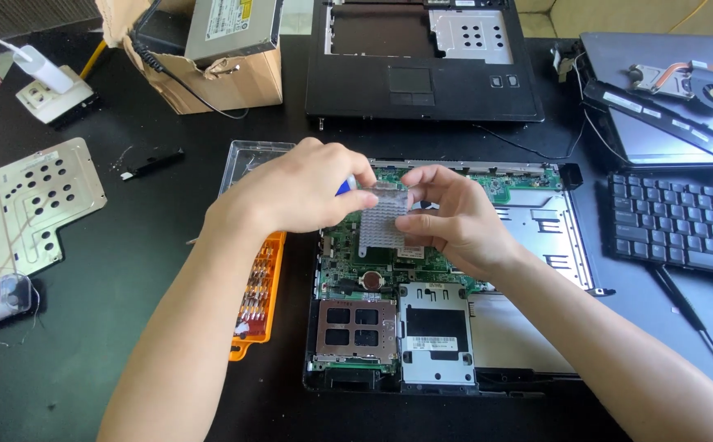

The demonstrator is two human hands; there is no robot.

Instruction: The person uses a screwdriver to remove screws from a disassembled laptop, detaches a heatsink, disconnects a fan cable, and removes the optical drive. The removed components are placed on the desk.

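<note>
An opened laptop base (553,237) with a green circuit board (348,245) lies in front of me on the black table. Both hands meet above the board. My left hand (299,192) and my right hand (450,217) together grip a small silver perforated metal plate (381,225), holding it by its upper edge just over the board. Something blue shows under my left fingers; I cannot tell what it is. Two metal card bays (356,327) sit at the base's near edge.
An orange screwdriver-bit case (260,299) lies left of the base, a clear lid (246,160) behind it. A laptop palmrest shell (422,57), cardboard box with optical drive (225,41), perforated metal bracket (33,200), loose keyboard (680,221) and cooling fan (700,82) surround the work.
</note>
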